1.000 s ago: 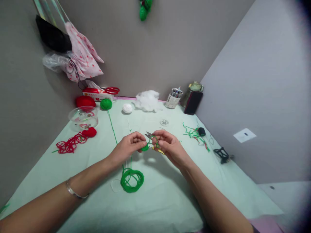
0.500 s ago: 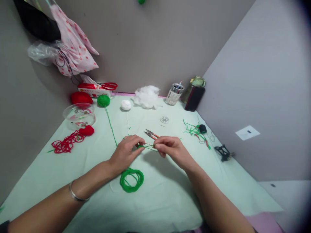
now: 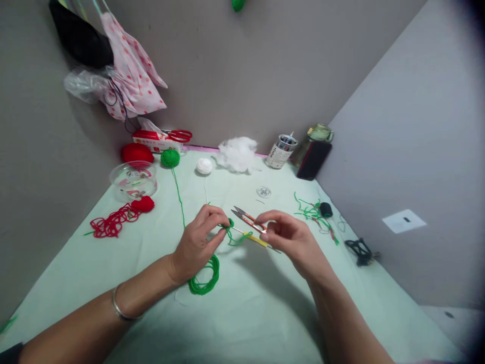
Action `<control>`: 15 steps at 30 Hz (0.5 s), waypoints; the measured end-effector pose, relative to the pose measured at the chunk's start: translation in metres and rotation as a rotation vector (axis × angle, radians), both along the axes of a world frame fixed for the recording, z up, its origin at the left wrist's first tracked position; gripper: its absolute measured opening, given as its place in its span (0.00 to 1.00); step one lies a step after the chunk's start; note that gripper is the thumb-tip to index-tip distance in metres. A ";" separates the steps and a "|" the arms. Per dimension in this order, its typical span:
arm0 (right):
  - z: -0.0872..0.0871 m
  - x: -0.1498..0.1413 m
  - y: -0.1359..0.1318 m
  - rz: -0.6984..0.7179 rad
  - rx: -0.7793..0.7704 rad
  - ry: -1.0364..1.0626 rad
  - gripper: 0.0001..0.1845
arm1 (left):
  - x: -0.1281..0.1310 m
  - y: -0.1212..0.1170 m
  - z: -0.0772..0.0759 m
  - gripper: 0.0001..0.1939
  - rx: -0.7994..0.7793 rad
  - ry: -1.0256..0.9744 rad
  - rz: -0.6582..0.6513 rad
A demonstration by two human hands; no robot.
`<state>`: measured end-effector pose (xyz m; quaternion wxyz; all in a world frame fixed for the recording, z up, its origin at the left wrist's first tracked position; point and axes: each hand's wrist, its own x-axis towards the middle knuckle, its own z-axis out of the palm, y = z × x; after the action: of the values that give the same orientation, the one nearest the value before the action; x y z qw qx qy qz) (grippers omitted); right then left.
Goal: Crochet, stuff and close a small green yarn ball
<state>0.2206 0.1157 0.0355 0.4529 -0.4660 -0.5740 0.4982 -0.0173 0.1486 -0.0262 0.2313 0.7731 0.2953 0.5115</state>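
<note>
My left hand [image 3: 199, 240] pinches a small piece of green crochet [image 3: 230, 223] between thumb and fingertips. A crochet hook [image 3: 255, 239] with a yellow handle slants from that piece toward the lower right, with a loose green strand hanging beside it. My right hand [image 3: 290, 240] has thumb and index finger apart, at the handle end of orange thread snips [image 3: 248, 220]. Whether it touches them is hard to tell. Below my left hand lies a coil of green yarn [image 3: 215, 275], partly covered by that hand.
Behind stand a green yarn ball [image 3: 170, 158], a white yarn ball [image 3: 204, 166], white stuffing [image 3: 238, 154], a can of pens [image 3: 281, 151] and a phone [image 3: 313, 160]. Tangled red yarn [image 3: 108, 225] and a clear tub [image 3: 133, 182] lie left; green scraps [image 3: 312, 211] right.
My right hand has let go of the crochet hook and moved slightly right, its fingers parting. The yellow handle now shows. My left hand still pinches the green piece. The view has shifted a little.
</note>
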 end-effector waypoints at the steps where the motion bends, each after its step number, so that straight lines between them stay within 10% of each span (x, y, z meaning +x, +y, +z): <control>1: -0.002 -0.003 0.002 -0.086 -0.019 -0.002 0.12 | 0.000 0.000 0.000 0.13 0.007 -0.004 0.008; 10: -0.033 -0.043 0.000 0.035 -0.129 0.127 0.19 | 0.009 -0.009 0.002 0.16 0.054 0.022 -0.053; 15: -0.039 -0.037 0.008 -0.162 -0.082 0.148 0.17 | 0.010 -0.015 0.016 0.13 -0.297 -0.140 -0.070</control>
<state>0.1835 0.1234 -0.0032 0.5133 -0.4909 -0.4787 0.5161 -0.0071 0.1339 -0.0098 0.3810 0.7027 0.3237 0.5063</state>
